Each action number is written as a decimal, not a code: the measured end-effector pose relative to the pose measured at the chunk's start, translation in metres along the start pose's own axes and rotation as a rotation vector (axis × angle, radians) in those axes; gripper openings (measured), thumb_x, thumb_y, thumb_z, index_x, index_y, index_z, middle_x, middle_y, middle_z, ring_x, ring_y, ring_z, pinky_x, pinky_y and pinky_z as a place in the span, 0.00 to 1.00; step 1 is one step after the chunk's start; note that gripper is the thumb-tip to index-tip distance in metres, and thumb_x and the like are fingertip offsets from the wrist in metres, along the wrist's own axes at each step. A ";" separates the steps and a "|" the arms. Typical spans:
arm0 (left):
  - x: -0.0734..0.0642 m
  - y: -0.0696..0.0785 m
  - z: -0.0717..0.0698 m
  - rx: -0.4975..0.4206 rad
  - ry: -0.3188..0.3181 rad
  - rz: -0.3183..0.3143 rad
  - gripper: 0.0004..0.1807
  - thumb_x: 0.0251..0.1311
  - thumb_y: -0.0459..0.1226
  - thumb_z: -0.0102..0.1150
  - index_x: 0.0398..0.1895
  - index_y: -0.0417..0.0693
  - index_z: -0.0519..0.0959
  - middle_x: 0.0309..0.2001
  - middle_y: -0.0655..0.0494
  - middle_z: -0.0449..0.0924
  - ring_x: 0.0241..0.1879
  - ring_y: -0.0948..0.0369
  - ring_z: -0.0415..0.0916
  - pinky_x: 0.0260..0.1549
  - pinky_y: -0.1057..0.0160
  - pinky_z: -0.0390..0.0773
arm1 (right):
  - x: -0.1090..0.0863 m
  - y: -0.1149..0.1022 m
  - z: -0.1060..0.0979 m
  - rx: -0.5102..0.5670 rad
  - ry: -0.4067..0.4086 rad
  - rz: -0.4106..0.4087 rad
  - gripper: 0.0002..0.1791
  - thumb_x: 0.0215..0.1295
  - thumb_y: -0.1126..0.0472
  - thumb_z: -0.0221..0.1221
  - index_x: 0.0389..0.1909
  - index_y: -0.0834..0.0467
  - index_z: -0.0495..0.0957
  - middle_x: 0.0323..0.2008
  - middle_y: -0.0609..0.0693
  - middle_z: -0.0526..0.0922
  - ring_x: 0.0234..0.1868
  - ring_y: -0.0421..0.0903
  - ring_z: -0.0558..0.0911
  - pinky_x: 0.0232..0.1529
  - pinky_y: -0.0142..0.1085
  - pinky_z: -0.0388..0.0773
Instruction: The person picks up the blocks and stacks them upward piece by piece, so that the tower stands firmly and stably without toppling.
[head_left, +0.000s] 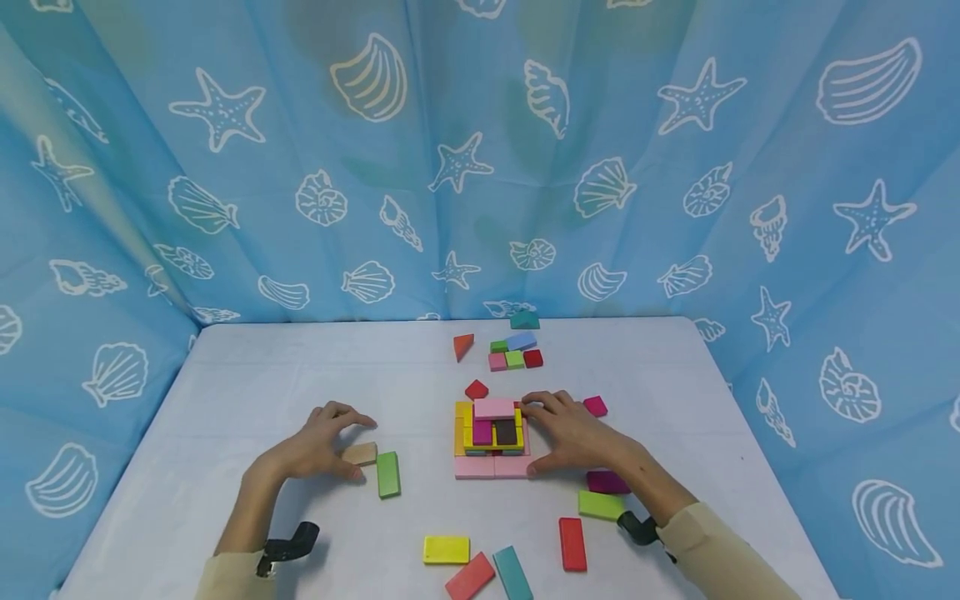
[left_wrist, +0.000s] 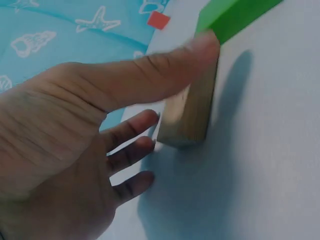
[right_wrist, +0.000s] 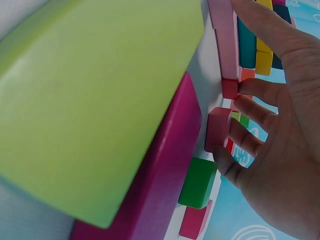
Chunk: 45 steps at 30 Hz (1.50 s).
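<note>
My left hand (head_left: 318,443) is beside a plain wooden block (head_left: 363,453), its thumb and fingers spread apart around the block's near end. In the left wrist view the thumb passes in front of the wooden block (left_wrist: 192,115); firm contact cannot be told. A green block (head_left: 388,475) lies just right of it. At the table's middle stands a stacked structure of pink, yellow and other coloured blocks (head_left: 474,468), with a pink block (head_left: 493,408) on top. My right hand (head_left: 576,435) spreads along the structure's right side, thumb by the front pink block, fingers toward the back.
Near my right forearm lie a purple block (head_left: 606,482), a lime block (head_left: 600,505) and a red block (head_left: 573,545). Yellow (head_left: 446,550), coral (head_left: 471,577) and teal (head_left: 513,573) blocks lie at the front. Several small blocks (head_left: 514,360) sit behind the structure, before a blue curtain (head_left: 465,225).
</note>
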<state>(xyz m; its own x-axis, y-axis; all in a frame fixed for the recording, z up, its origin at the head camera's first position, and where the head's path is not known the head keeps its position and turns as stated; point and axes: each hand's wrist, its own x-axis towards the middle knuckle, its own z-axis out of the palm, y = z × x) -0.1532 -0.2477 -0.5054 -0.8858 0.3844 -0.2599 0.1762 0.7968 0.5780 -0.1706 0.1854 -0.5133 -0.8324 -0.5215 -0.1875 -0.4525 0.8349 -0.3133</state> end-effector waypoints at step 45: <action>0.064 0.140 0.077 0.316 0.438 0.514 0.21 0.51 0.52 0.76 0.49 0.61 0.86 0.47 0.63 0.78 0.52 0.63 0.73 0.54 0.58 0.75 | -0.001 0.000 -0.002 0.031 -0.018 0.001 0.54 0.40 0.36 0.77 0.72 0.42 0.68 0.74 0.45 0.61 0.72 0.53 0.61 0.60 0.56 0.75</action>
<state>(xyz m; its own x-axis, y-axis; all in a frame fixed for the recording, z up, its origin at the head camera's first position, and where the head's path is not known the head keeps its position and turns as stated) -0.1519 -0.0760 -0.5002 -0.7371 0.5762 0.3531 0.6706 0.6882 0.2769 -0.1707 0.1864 -0.5113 -0.8267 -0.5241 -0.2045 -0.4413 0.8296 -0.3419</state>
